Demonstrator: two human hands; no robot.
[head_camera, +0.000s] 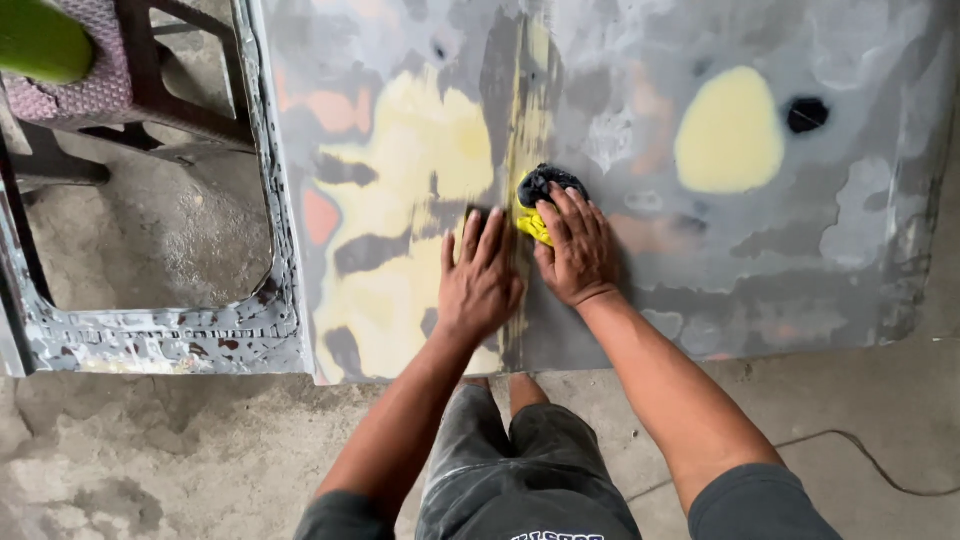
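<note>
A black and yellow sanding pad (540, 200) sits on a grey car door panel (700, 250) patched with yellow filler, which lies flat over the concrete floor (150, 460). The right hand (577, 248) presses down on the pad with fingers spread over it. The left hand (478, 282) lies flat and unclenched on the panel just beside it, grasping nothing.

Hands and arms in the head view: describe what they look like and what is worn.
Both the left hand and right hand are bare: no gloves, rings, or watch visible. The forearms are bare too. Short dark grey sleeves show at the bottom edge, above dusty grey shorts.
</note>
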